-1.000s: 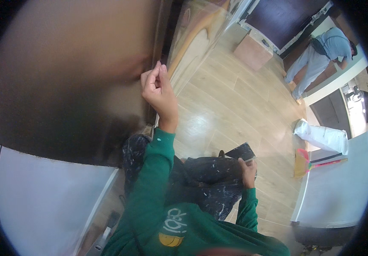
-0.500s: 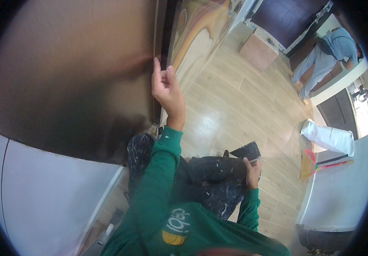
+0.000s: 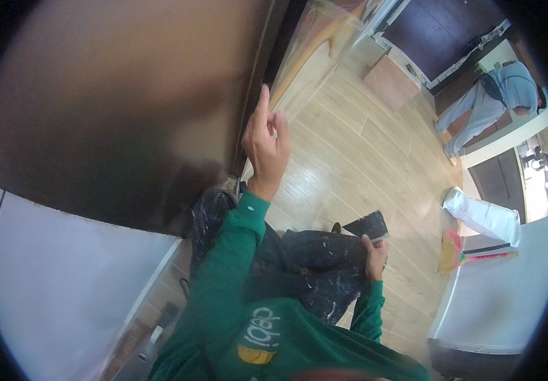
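**One black plate (image 3: 368,225) in the right hand (image 3: 375,259), left hand (image 3: 266,147) up by the brown panel (image 3: 121,108)**

Nearest: wearer in a green sweatshirt (image 3: 223,330), dark trousers (image 3: 325,279) spattered with pale spots. Lower left, a white panel (image 3: 64,260), meeting the brown one along a curved line.

Right hand: by the knee, thumb on top, fingers wrapped under, pinching the near edge of the plate. Plate is flat, roughly rectangular, sticking out past the knee above the floor (image 3: 344,178), which is wood-look planks.

Left hand: index straight up, thumb apart from it, other fingers curled in. Sits right at the brown panel's border, just below a dark strip (image 3: 281,47). Fingertip contact: can't tell. Glossy tan-swirled panel (image 3: 312,70) just right of the strip.

Farther, right side: pink-handled broom (image 3: 493,255), white sack (image 3: 483,213) lying tilted just above it.

Farthest: pinkish-tan box (image 3: 393,82) before a dark purple panel (image 3: 439,32); co-worker (image 3: 512,86), bent forward, grey top, light trousers.
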Motion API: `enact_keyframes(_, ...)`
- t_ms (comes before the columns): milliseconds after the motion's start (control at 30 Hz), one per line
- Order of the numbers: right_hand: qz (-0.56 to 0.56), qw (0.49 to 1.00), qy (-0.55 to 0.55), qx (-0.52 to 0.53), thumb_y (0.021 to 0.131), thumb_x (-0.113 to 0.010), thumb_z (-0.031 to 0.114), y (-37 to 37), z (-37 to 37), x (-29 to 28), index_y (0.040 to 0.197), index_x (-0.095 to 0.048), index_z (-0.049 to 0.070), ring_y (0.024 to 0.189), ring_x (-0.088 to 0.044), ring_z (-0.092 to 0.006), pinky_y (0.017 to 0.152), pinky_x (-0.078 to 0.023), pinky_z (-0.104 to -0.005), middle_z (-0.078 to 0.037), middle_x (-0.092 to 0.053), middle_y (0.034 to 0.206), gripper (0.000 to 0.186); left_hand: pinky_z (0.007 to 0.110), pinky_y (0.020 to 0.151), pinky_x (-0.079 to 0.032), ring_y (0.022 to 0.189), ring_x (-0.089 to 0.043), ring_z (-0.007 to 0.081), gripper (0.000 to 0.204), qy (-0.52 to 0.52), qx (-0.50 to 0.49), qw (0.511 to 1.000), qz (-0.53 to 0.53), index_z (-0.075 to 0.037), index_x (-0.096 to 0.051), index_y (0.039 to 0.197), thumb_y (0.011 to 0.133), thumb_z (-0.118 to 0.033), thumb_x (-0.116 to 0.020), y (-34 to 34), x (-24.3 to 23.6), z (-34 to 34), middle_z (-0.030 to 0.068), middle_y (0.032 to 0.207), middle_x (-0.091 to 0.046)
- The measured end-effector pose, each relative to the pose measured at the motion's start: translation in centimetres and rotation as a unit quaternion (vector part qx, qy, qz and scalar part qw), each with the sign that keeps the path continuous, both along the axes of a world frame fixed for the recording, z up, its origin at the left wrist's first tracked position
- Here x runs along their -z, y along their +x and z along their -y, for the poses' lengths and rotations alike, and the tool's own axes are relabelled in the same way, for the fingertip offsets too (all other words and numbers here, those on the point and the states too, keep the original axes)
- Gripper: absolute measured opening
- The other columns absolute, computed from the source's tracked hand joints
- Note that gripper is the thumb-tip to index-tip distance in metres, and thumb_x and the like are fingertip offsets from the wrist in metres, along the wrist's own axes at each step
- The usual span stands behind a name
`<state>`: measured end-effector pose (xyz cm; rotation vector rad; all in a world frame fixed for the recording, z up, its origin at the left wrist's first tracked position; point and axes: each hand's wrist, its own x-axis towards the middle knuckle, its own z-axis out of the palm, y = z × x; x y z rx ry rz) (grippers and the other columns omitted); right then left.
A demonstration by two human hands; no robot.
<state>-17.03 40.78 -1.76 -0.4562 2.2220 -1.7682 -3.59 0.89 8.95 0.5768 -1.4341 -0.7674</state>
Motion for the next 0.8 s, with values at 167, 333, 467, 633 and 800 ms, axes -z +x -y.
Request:
enact_keyframes(167,0.013,1.000,0.020,0.004,0.093,-0.078,0.008,-0.3,-0.2,0.3,0.114,-0.069,-0.001,0.092,-0.066,-0.0104,0.085,-0.051,-0.0273,-0.002,-0.074,0.106,0.024,0.035,0.058,-0.047,0.059,-0.052,0.0173,0.063,0.018,0.028,0.999,-0.020,-0.001,-0.046,0.156,0.097,-0.009,-0.067,-0.6,-1.5,1.0,0.0066,0.067,-0.053)
enact_keyframes(333,0.012,0.999,0.032,0.008,0.093,-0.078,0.007,-0.4,-0.1,0.4,0.115,-0.069,-0.001,0.093,-0.067,-0.0110,0.086,-0.051,-0.0273,-0.003,-0.074,0.109,0.025,0.035,0.057,-0.046,0.058,-0.052,0.0173,0.057,0.038,0.022,0.999,0.026,0.000,-0.052,0.151,0.097,-0.009,-0.068,1.2,0.0,0.6,0.0067,0.066,-0.052)
enact_keyframes(467,0.007,1.000,-0.002,0.007,0.093,-0.078,0.006,-0.3,0.3,0.5,0.116,-0.069,-0.001,0.094,-0.067,-0.0111,0.086,-0.051,-0.0274,-0.003,-0.074,0.109,0.026,0.035,0.057,-0.046,0.060,-0.055,0.0170,0.047,0.044,0.021,0.999,-0.009,0.002,-0.060,0.143,0.098,-0.008,-0.066,1.7,0.6,1.5,0.0097,0.070,-0.059)
enact_keyframes(633,0.004,1.000,0.023,0.009,0.092,-0.079,0.007,0.0,0.2,0.1,0.116,-0.069,-0.001,0.094,-0.067,-0.0109,0.087,-0.051,-0.0276,-0.003,-0.074,0.109,0.027,0.031,0.057,-0.047,0.063,-0.059,0.0157,0.032,0.016,0.008,0.998,-0.068,0.003,-0.069,0.130,0.100,-0.006,-0.065,0.4,0.0,2.5,0.0136,0.079,-0.070)
enact_keyframes(800,0.005,1.000,0.027,0.011,0.092,-0.081,0.009,0.2,0.6,-0.3,0.114,-0.069,-0.001,0.092,-0.066,-0.0104,0.086,-0.050,-0.0274,-0.002,-0.074,0.107,0.027,0.029,0.056,-0.046,0.062,-0.058,0.0146,0.025,0.033,-0.002,0.994,-0.102,0.001,-0.074,0.122,0.098,-0.004,-0.069,0.1,0.0,2.7,0.0115,0.077,-0.069)
